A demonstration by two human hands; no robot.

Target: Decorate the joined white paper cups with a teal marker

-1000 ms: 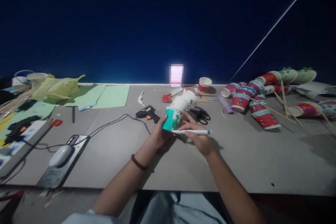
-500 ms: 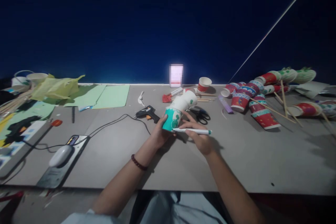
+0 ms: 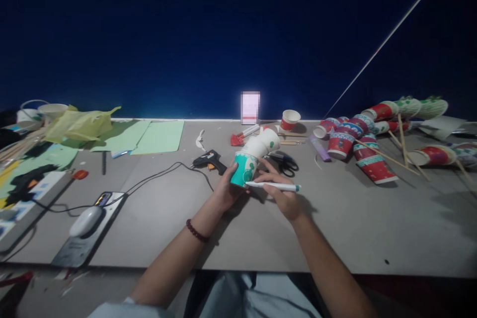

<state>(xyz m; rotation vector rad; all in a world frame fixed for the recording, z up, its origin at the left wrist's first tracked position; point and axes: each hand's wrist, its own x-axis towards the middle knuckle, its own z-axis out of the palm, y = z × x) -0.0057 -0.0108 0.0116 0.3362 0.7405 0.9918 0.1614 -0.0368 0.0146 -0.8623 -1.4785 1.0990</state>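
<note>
My left hand (image 3: 225,190) is closed around the green end of a row of joined paper cups (image 3: 241,169). The nearest cup is coloured green with a pale patterned patch; the ones behind it are mostly white with green spots. Between the fingers of my right hand (image 3: 286,198) is a white marker (image 3: 274,186) with a green end, its tip at the lower edge of the green cup. Just behind my right hand lie black-handled scissors (image 3: 286,163). Left of the cups rests a black glue gun (image 3: 210,160) with its cord.
Decorated cup rows with sticks (image 3: 343,141) lie at the right. A red-and-white cup (image 3: 289,120) and a lit screen (image 3: 250,108) stand at the back. Green paper (image 3: 158,136), a yellow bag (image 3: 80,124), a power strip (image 3: 33,203) and a phone (image 3: 80,248) occupy the left.
</note>
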